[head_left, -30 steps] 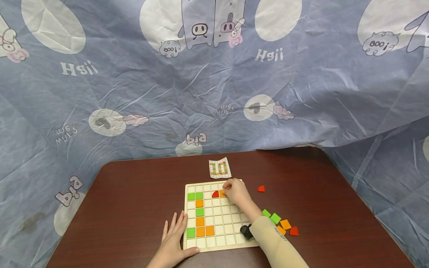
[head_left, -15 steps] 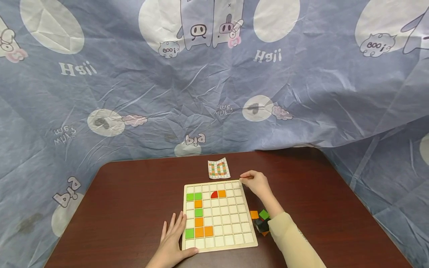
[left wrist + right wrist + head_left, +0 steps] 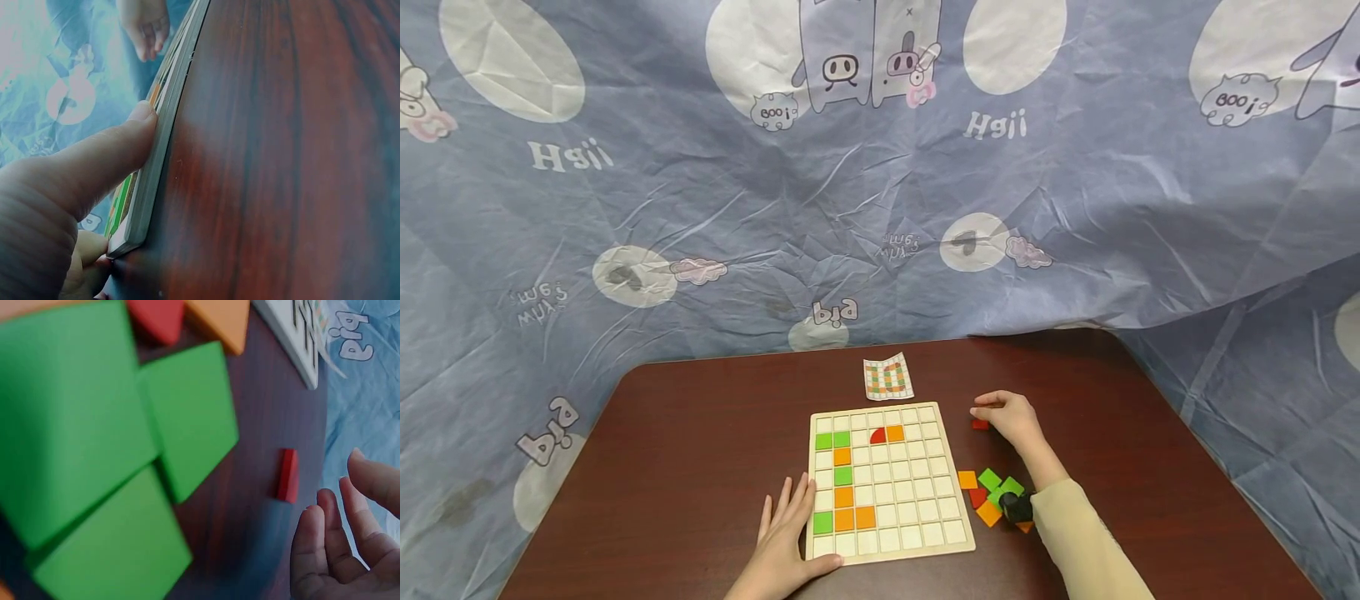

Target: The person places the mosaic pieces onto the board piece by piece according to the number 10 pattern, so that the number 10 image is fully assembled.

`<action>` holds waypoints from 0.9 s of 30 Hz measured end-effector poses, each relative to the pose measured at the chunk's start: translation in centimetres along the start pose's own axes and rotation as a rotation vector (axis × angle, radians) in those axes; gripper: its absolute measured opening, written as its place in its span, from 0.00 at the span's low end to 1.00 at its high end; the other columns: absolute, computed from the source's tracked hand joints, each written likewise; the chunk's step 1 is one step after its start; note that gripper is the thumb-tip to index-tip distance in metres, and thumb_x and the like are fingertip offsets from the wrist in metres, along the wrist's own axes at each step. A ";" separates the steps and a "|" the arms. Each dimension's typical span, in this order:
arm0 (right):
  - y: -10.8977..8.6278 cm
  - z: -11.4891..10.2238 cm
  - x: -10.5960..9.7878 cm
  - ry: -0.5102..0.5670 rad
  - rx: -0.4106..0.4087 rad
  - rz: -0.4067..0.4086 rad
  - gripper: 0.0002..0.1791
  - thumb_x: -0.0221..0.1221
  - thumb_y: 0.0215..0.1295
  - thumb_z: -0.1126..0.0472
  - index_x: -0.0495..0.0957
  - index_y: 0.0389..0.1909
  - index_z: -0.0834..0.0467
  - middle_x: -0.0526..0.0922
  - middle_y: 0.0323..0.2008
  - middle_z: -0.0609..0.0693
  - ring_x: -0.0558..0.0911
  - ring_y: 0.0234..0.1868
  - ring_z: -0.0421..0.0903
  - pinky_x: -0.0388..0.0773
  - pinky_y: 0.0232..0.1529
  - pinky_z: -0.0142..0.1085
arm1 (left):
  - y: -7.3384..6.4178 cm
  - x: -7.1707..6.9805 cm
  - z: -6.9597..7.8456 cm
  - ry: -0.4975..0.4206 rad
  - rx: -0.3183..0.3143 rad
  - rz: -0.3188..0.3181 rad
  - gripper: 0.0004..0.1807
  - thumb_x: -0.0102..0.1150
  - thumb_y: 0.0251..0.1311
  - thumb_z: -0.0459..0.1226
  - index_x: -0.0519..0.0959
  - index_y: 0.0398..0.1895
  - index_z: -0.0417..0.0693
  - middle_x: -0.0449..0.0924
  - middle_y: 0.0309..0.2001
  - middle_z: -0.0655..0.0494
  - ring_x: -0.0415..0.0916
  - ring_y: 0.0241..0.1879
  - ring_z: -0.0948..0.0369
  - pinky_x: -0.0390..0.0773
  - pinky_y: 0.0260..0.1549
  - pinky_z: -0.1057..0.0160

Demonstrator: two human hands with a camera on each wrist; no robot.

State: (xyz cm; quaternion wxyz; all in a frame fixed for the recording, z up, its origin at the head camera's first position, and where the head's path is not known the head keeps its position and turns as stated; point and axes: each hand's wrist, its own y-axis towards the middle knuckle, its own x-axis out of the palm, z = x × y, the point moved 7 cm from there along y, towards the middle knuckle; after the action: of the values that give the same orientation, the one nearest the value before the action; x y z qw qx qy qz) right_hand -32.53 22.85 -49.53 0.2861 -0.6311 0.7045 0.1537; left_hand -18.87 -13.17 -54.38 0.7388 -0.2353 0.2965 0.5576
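Observation:
A light wooden grid board point(image 3: 917, 508) lies on the table. Green and orange squares fill cells at its left, with a red quarter-circle piece point(image 3: 877, 436) beside an orange square point(image 3: 895, 433) near its back. My left hand point(image 3: 782, 542) rests at the front left corner, straight fingers along the left side, thumb point(image 3: 128, 137) against the front edge. My right hand point(image 3: 1011, 417) hovers just above a loose red piece point(image 3: 980, 424) right of the board. In the right wrist view, its thumb and fingers stand apart from that red piece point(image 3: 288, 475), holding nothing.
Loose green, orange and red pieces lie right of the board, among them a green square point(image 3: 989, 480) and an orange square point(image 3: 989, 512). A black wrist camera point(image 3: 1017, 507) hides some. Behind the board lies a patterned paper card point(image 3: 887, 379). Patterned cloth point(image 3: 880, 192) hangs behind the table.
My right hand has let go of the orange square on the board and moved right, to above the loose red piece. The left hand stays at the board's corner.

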 end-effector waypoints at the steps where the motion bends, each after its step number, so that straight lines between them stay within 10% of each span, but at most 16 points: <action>1: 0.0 0.2 0.0 -0.011 0.001 -0.005 0.17 0.65 0.62 0.59 0.82 0.48 0.65 0.85 0.44 0.63 0.80 0.40 0.55 0.76 0.50 0.50 | 0.0 0.0 0.0 0.001 0.002 0.002 0.64 0.74 0.42 0.60 0.52 0.77 0.39 0.44 0.79 0.42 0.34 0.77 0.38 0.19 0.72 0.45; 27: 0.4 0.9 1.0 -0.213 -0.056 -0.051 0.12 0.72 0.53 0.65 0.80 0.35 0.64 0.80 0.30 0.54 0.75 0.30 0.47 0.72 0.32 0.34 | 0.2 0.0 -0.2 -0.001 -0.027 -0.017 0.64 0.75 0.42 0.59 0.52 0.77 0.40 0.44 0.79 0.43 0.32 0.78 0.41 0.25 0.71 0.38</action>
State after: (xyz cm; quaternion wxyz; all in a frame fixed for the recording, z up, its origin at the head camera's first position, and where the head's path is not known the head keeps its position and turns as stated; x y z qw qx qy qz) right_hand -32.77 22.64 -50.92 0.3454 -0.6366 0.6493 0.2321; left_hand -19.06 -13.27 -54.52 0.7404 -0.2478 0.2864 0.5553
